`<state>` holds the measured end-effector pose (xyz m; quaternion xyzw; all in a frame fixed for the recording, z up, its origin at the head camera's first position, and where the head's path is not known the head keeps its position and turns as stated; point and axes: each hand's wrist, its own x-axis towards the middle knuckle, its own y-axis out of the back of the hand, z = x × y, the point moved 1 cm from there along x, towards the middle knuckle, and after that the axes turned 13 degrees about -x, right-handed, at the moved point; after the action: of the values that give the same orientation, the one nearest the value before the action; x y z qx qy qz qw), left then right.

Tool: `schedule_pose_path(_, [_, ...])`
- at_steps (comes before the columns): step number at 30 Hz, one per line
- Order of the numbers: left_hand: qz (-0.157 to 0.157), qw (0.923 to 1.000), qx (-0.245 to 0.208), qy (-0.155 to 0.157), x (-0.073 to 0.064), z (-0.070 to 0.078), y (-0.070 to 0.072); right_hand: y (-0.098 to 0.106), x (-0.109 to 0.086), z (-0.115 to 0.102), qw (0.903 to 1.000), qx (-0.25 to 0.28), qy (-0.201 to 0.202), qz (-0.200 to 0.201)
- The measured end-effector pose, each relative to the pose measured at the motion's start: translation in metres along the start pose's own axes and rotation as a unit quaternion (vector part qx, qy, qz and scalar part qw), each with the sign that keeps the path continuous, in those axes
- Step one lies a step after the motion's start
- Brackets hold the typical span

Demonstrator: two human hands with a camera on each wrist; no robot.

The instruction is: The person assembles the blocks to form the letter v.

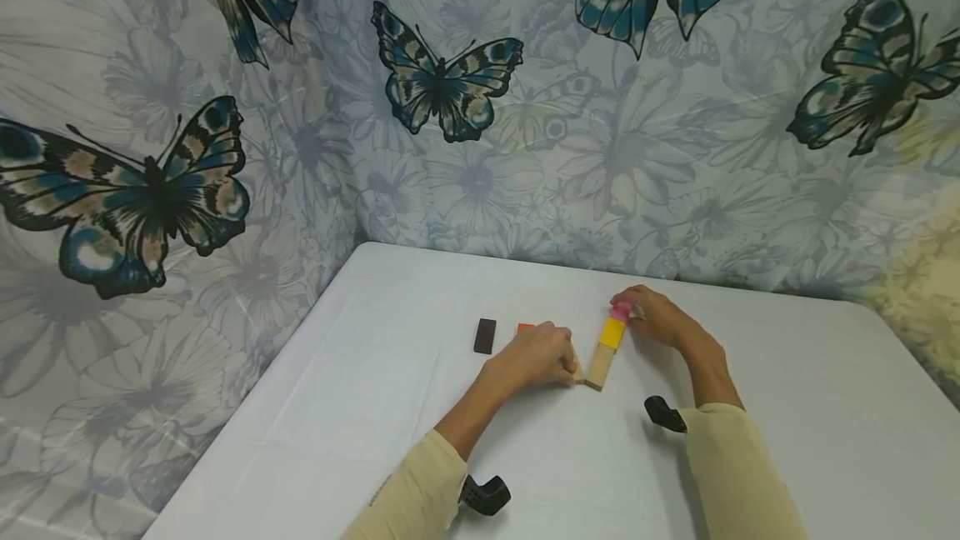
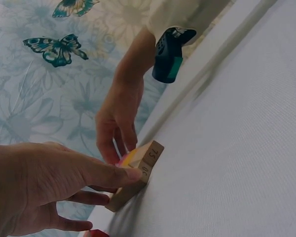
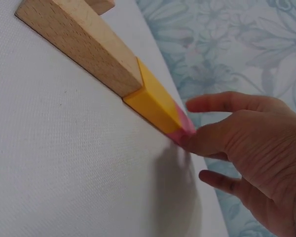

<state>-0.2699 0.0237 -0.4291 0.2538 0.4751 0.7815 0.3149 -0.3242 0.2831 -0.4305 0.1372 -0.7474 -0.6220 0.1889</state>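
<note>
On the white table, a plain wooden block (image 1: 600, 367), a yellow block (image 1: 612, 333) and a pink block (image 1: 621, 311) lie end to end in a slanting row. My right hand (image 1: 660, 319) pinches the pink block at the row's far end, its thumb against the side in the right wrist view. Left of the row, my left hand (image 1: 536, 354) pinches a second wooden block (image 2: 123, 195) between thumb and fingers. That block's near end meets the row's near end at an angle, and printed digits show on both ends. My left fingers hide most of it in the head view.
A dark brown block (image 1: 485, 336) lies to the left on the table (image 1: 360, 373). An orange block (image 1: 525, 327) peeks out behind my left hand. Black devices (image 1: 486, 496) stick out at both sleeves. Butterfly-patterned cloth (image 1: 480, 198) hangs behind and left of the table.
</note>
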Motion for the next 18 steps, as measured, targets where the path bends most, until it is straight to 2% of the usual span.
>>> schedule_pose_path(16, [0.001,1.0,0.0,-0.004,-0.0002,0.0007,0.0009,0.0018,-0.0032,-0.0029,1.0,0.0,0.007,-0.001])
schedule_pose_path(18, [0.0,1.0,0.001,-0.003,0.0001,0.0011,0.0006,0.0045,-0.0052,-0.0043,0.9999,-0.01,-0.001,-0.008])
